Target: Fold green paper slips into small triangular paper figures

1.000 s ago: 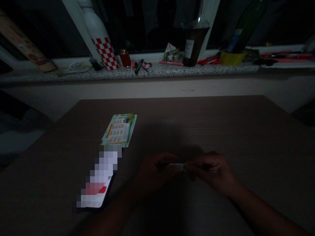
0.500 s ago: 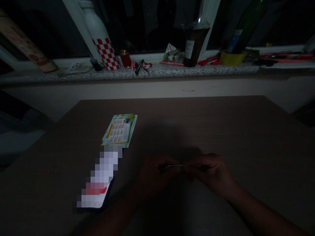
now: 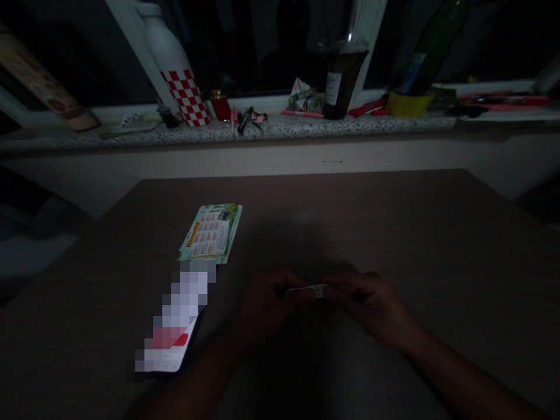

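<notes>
- I've got both hands low in the middle of the view, over the near part of the dark brown wood-grain tabletop, and the light is very poor.
- My left hand has its fingers curled shut on one end of a small pale strip of paper; the thumb side pinches it from the left.
- My right hand meets it from the other side, fingers closed on the strip's right end, so the strip is held between the two hands just above the tabletop (what the strip is exactly, I can't make out in this gloom).
- The two hands are almost touching, with only the short pale piece showing between them.
- To the left of my left hand lies a long white card with a red patch, its surface blurred out, flat on the tabletop.
- Just beyond its far end lies a green-edged printed calendar card, the two nearly touching end to end.
- Further back, well apart from the hands, runs a speckled stone windowsill.
- On it: a white bottle with a red-and-white chequered band, a small red jar just beside it, a dark glass bottle with a pale label and a green bottle standing in a yellow tape roll.
</notes>
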### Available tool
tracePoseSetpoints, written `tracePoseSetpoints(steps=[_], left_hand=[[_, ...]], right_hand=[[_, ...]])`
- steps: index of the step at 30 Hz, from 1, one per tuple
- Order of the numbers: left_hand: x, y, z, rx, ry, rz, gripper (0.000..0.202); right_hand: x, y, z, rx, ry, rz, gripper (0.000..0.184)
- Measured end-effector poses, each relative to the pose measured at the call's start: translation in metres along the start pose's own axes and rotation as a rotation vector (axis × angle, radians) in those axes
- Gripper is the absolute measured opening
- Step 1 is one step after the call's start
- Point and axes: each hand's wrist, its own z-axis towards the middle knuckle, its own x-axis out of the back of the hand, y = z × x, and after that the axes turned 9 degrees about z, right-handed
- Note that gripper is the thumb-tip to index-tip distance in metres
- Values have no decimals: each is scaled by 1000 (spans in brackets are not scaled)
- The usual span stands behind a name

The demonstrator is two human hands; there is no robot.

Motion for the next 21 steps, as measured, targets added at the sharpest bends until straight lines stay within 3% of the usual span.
tracePoseSetpoints(steps=[9,15,18,21], left_hand=[[2,-1,3,22,-5,-137,16],[4,1,3,29,13,-128,16],[2,1,1,-19,19,-31,17],[1,-1,-1,-167,15,149,11]], right_hand=[[4,2,1,-45,-22,151,17],[5,8,-1,-17,93,105,11],[4,9,-1,79,156,1,7],[4,9,-1,245,149,-112,5]])
